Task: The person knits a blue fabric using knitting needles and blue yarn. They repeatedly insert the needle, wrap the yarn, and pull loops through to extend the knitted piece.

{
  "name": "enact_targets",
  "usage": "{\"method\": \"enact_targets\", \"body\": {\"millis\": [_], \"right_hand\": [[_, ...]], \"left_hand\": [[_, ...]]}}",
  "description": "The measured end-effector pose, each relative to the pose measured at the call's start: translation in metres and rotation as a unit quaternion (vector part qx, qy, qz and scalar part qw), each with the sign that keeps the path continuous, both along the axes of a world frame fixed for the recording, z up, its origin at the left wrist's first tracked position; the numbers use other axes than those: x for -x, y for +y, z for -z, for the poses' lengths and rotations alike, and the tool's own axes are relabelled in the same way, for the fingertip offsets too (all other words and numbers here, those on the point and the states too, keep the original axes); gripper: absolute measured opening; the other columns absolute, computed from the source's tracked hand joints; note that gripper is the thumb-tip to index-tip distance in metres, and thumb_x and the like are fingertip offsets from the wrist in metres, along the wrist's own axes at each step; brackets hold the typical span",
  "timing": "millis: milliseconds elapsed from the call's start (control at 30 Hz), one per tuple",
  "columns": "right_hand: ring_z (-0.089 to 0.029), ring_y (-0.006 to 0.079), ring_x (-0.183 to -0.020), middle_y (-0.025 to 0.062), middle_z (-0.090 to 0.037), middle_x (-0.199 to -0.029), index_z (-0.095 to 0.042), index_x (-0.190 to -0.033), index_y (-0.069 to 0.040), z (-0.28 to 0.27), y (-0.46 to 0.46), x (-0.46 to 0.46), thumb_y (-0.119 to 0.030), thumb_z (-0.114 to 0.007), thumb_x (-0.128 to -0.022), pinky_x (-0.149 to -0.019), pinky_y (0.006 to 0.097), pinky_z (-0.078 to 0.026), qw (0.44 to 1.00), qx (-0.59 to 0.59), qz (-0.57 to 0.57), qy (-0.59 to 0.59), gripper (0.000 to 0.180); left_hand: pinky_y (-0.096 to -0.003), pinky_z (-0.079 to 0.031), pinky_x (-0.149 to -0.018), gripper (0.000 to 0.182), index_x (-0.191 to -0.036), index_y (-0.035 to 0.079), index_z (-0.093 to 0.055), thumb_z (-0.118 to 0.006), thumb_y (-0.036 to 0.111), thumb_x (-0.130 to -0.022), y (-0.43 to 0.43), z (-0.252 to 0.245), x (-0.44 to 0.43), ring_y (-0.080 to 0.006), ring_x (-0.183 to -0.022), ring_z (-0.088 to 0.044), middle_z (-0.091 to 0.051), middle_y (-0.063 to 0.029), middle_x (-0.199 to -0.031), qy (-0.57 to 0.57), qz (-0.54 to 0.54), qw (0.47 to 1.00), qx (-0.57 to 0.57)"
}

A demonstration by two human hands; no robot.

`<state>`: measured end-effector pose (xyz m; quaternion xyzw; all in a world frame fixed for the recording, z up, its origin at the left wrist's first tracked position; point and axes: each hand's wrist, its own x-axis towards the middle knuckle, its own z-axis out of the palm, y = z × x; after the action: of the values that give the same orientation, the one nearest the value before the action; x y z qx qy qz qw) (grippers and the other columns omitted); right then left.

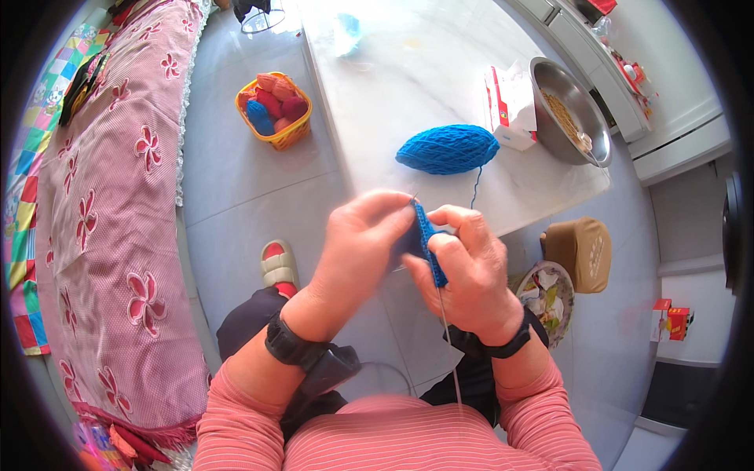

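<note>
A narrow strip of blue knitting [433, 259] sits on a thin knitting needle [447, 338] between my two hands, above my lap. My left hand [359, 247] pinches the upper end of the strip, where a needle tip pokes up past the fingertips. The lower part is in my right hand [474, 265], its index finger bent beside a loop of yarn. Below that hand, the needle's long shaft slants down towards my striped top. A large ball of blue yarn [447, 150] lies on the table ahead, and its strand runs down behind my right hand.
The white marble-look table [389, 94] carries a tissue box [509, 112] and a steel basin [598, 126] of small tan pieces. On the floor are a yellow basket [291, 135] of yarn balls, a waste bin [568, 282] and a brown-covered stool [580, 253]. A pink-covered sofa [118, 235] runs along the left.
</note>
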<state>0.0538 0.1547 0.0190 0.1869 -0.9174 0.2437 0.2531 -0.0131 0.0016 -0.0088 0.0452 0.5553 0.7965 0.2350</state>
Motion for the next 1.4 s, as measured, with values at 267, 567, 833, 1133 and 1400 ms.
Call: {"method": "enact_targets", "body": {"millis": [267, 567, 833, 1133, 1400], "right_hand": [[-0.059, 0.0332, -0.092, 0.0152, -0.060, -0.102, -0.059, -0.124, -0.002, -0.042, 0.056, -0.008, -0.034, -0.088, -0.070, -0.079, 0.0402, -0.051, 0.944, -0.020, -0.142, -0.296, 0.069], [-0.058, 0.0264, -0.083, 0.0132, -0.060, -0.093, -0.064, -0.108, 0.004, -0.001, 0.051, 0.006, -0.041, -0.050, -0.103, -0.078, 0.0351, -0.048, 0.960, 0.156, -0.038, -0.231, 0.048], [-0.059, 0.0181, -0.081, 0.0116, -0.062, -0.099, -0.066, -0.109, 0.005, -0.001, 0.047, 0.002, -0.018, -0.061, -0.097, -0.074, 0.0299, -0.049, 0.975, 0.177, 0.004, -0.135, 0.026], [-0.057, 0.0318, -0.104, 0.0193, -0.054, -0.122, -0.056, -0.131, 0.002, -0.005, 0.027, -0.007, -0.012, -0.080, -0.075, -0.087, 0.0365, -0.052, 0.973, 0.104, -0.123, -0.168, 0.062], [-0.056, 0.0250, -0.070, 0.0120, -0.061, -0.087, -0.066, -0.110, 0.005, 0.013, 0.002, -0.004, -0.010, -0.076, -0.085, -0.061, 0.0346, -0.048, 0.999, 0.039, -0.017, 0.003, 0.030]], "left_hand": [[-0.0246, -0.054, -0.076, 0.015, -0.105, 0.000, -0.069, -0.068, 0.006, -0.092, 0.001, 0.007, -0.002, -0.0088, -0.082, -0.064, -0.069, -0.0030, -0.093, 0.011, 0.048, 0.998, 0.047], [-0.0248, -0.052, -0.078, 0.016, -0.104, -0.001, -0.069, -0.067, 0.008, -0.091, 0.012, 0.014, -0.012, -0.0096, -0.084, -0.062, -0.068, -0.0022, -0.093, -0.030, 0.153, 0.988, 0.006], [-0.0250, -0.054, -0.077, 0.012, -0.103, 0.000, -0.068, -0.066, 0.005, -0.092, 0.009, 0.010, -0.008, -0.0098, -0.083, -0.065, -0.070, -0.0035, -0.096, -0.036, 0.056, 0.998, -0.016], [-0.0268, -0.057, -0.074, 0.012, -0.104, -0.001, -0.066, -0.063, 0.002, -0.093, -0.002, 0.005, 0.007, -0.0131, -0.080, -0.067, -0.070, -0.0070, -0.092, -0.121, -0.052, 0.984, -0.117], [-0.0255, -0.056, -0.071, 0.020, -0.113, 0.000, -0.062, -0.064, 0.003, -0.093, 0.004, 0.005, 0.002, -0.0126, -0.080, -0.066, -0.069, -0.0078, -0.093, -0.057, -0.102, 0.992, -0.044]]}}
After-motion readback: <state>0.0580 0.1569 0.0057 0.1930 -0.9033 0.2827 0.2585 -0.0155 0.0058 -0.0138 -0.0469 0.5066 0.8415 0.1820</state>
